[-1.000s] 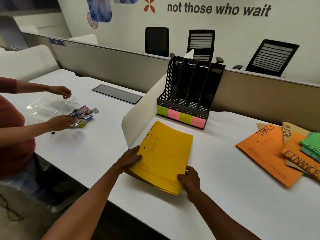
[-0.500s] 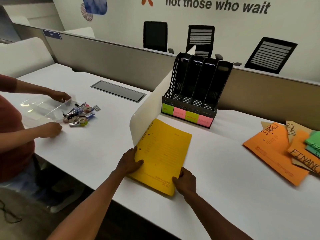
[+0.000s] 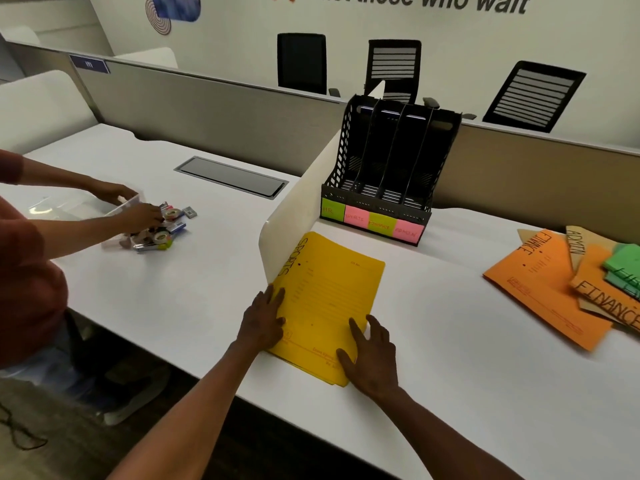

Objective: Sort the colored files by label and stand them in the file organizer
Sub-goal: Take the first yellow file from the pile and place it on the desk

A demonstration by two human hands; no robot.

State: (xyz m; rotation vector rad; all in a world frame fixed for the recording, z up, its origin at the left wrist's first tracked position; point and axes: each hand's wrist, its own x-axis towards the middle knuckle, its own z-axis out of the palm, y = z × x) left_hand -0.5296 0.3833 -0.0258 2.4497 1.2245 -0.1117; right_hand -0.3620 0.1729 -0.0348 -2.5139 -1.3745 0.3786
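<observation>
A stack of yellow files (image 3: 332, 292) marked SPORTS lies flat on the white desk (image 3: 433, 358) in front of me. My left hand (image 3: 265, 317) rests flat on its left edge, and my right hand (image 3: 372, 355) lies flat on its near right corner, fingers spread. Neither hand grips anything. Behind the stack stands the black file organizer (image 3: 346, 150), its four slots empty, with sticky labels HR, SPORTS, FINANCE and ADMIN along the front. At the right lie orange FINANCE files (image 3: 540, 292), a brown ADMIN file (image 3: 576, 249) and green files (image 3: 623, 265), overlapping.
A white divider panel (image 3: 301, 202) runs between the yellow stack and the neighbouring desk. There another person's hands (image 3: 138, 216) handle a clear box and small stationery (image 3: 162, 233). A grey cable hatch (image 3: 232, 176) sits farther back. The desk's front edge is just below my wrists.
The yellow stack, held tilted by its edges before, now lies flat on the desk. Both my hands have shifted onto its top surface with fingers spread.
</observation>
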